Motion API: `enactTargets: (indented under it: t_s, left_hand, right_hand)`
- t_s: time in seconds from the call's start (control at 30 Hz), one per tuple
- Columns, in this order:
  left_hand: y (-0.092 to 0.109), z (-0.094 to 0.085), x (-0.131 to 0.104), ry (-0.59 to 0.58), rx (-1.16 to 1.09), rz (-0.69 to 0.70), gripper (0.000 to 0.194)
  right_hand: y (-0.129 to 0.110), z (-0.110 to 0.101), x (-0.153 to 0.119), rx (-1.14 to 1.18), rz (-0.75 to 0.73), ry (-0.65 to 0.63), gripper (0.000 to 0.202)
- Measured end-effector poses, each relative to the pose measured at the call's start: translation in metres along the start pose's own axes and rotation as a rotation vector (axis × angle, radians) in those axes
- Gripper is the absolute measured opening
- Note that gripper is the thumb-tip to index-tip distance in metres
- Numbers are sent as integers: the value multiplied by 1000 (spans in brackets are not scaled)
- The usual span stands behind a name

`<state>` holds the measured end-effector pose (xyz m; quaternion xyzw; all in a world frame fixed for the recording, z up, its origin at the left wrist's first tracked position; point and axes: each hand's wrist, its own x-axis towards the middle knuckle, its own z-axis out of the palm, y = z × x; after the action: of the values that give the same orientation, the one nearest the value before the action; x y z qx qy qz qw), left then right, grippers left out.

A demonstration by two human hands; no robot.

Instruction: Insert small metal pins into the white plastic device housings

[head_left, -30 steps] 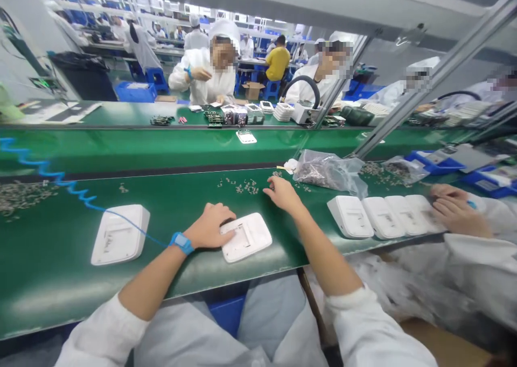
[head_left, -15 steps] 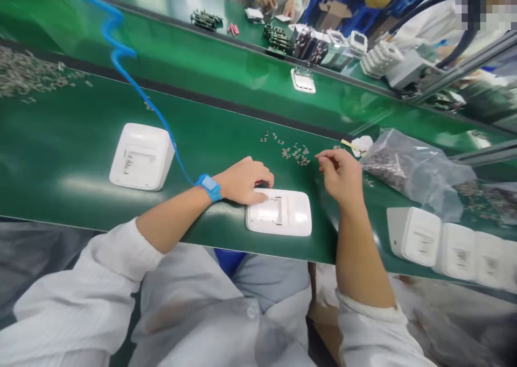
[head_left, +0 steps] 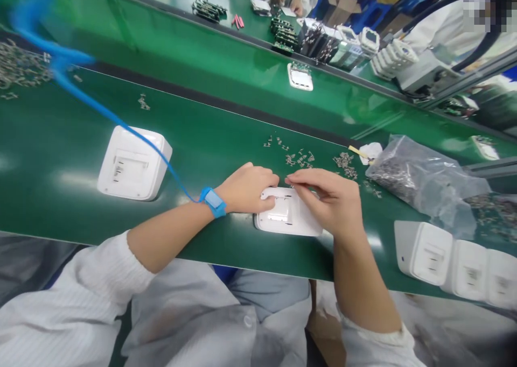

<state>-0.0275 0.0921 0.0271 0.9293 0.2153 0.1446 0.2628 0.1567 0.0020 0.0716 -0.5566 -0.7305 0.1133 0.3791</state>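
A white plastic housing [head_left: 301, 219] with a recessed rectangular compartment lies on the green bench in front of me. My left hand [head_left: 252, 189], with a blue strap at the wrist, grips its upper left edge, thumb on the top face. Above the housing, my right hand [head_left: 333, 197] is closed in a pinch, fingertips at the compartment's upper edge; what sits between them is too small to make out. Just beyond lie small metal clips [head_left: 301, 158], with another little heap of clips [head_left: 345, 164] to the right.
Another white housing [head_left: 131, 165] stands at left, and a row of housings [head_left: 432, 254] at right. A clear plastic bag [head_left: 420, 168] of small metal parts lies behind that row. A blue coiled cord [head_left: 141, 138] runs to my wrist. Beyond the green partition [head_left: 226, 71], co-workers' hands handle parts.
My right hand has moved left and down from beside the clips to the housing, still pinched. My left hand stays on the housing. The view has shifted slightly.
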Motion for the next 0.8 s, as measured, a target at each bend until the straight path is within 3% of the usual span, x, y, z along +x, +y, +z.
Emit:
enactTargets:
  t_s: [0.23, 0.53, 0.8]
  left_hand:
    - [2, -6, -2, -41, -86, -6, 20]
    - [0, -5, -3, -6, -149, 10, 8]
    - [3, -2, -3, 13, -129, 2, 8]
  right_hand:
    - [-4, 0, -6, -197, -64, 89, 21]
    - [-7, 2, -13, -271, -158, -281, 9]
    - [-3, 11, -9, -296, -98, -276, 9]
